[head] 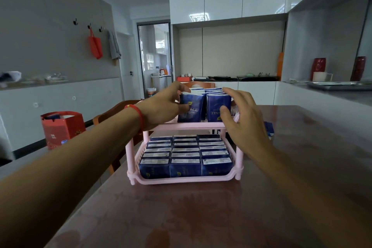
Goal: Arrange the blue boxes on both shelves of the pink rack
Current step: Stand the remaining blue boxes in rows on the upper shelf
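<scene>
A pink two-shelf rack (181,126) stands on the dark brown table. Its lower shelf is packed with several blue boxes (185,159) in three upright rows. On the upper shelf stand two rows of blue boxes (215,104). My left hand (161,104) grips the front box of the left row (194,109), thumb on its face and fingers over its top. My right hand (241,115) presses on the front box of the right row, thumb on the face and fingers over the top right edge.
One more blue box (269,129) lies on the table (201,217) behind my right hand. A red gift bag (62,129) and a wooden chair (112,115) stand left of the table. White cabinets and a counter run along the right.
</scene>
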